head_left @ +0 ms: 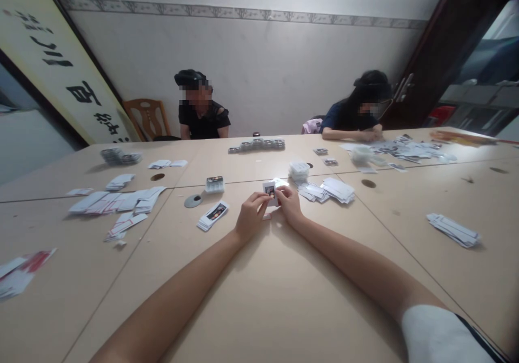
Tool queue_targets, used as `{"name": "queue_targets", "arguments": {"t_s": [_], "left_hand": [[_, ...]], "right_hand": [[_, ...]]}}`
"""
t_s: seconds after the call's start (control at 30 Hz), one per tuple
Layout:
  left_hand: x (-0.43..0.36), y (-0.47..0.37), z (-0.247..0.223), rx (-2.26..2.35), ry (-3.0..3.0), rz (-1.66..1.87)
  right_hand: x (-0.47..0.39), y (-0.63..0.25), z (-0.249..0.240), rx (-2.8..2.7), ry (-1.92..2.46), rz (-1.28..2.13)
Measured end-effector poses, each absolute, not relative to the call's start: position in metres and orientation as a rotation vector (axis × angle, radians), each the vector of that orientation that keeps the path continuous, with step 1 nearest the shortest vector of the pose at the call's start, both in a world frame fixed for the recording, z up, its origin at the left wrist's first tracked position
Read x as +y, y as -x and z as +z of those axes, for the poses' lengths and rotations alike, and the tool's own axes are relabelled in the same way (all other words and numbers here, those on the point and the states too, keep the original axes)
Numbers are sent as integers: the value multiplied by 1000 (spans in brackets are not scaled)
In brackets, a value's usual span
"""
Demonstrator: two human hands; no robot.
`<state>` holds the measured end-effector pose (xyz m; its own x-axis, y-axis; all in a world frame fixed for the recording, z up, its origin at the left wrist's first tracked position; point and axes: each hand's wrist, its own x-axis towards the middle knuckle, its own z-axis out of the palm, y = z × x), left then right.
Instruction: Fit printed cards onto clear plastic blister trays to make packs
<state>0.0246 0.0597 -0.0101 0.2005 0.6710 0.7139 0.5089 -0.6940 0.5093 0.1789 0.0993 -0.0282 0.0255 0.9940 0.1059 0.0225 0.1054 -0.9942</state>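
Observation:
Over the middle of the table, my left hand and my right hand are close together. Both pinch a small white card with a dark printed picture, one hand at each side. Part of the card is covered by my fingers. Something white and shiny shows just behind it, too small to make out. To the left lies a stack of printed cards, with a small clear box beyond it. A pile of white cards and a stack of clear plastic cases are to the right.
Several piles of white cards spread over the left side. Another card stack is at the right. A row of filled boxes stands at the back. Two people sit across the table; one handles things near scattered cards.

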Motion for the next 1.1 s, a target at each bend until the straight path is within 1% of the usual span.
{"name": "queue_targets", "arguments": {"t_s": [0.6, 1.1], "left_hand": [[67, -20, -10, 1329, -1759, 1382], [74, -17, -13, 1349, -1573, 1365]], "right_hand": [[103, -179, -32, -1285, 1132, 1084], [100, -179, -30, -1326, 1140, 1039]]}}
